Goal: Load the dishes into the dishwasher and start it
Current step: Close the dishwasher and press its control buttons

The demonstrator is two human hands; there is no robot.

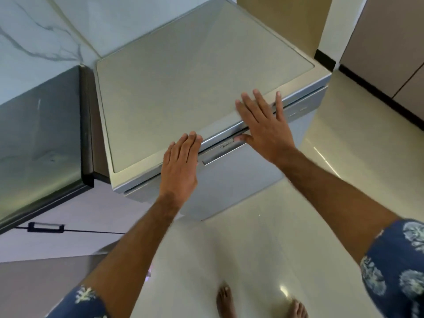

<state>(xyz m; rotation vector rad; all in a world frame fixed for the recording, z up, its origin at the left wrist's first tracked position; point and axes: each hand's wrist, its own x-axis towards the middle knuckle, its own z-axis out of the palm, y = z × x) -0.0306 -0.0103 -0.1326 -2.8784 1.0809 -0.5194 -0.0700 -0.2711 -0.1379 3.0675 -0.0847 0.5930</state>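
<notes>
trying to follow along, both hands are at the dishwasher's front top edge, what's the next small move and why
Probably pull the door down: it looks shut, no dishes show, and the right hand has its thumb tucked at the door's top lip while the left hand lies flat on the dishwasher top.

Glossy cream floor tiles [263, 237] fill the lower half and catch bright streaks of light toward 3 o'clock. At 10 o'clock rises a white wall [41, 31] with grey marble veining. A dark steel desk [39, 143] sits at 9 o'clock above pale cabinet fronts with a black handle [46, 227]. Beige cabinet doors [390, 42] with a black plinth stand at 2 o'clock.
</notes>
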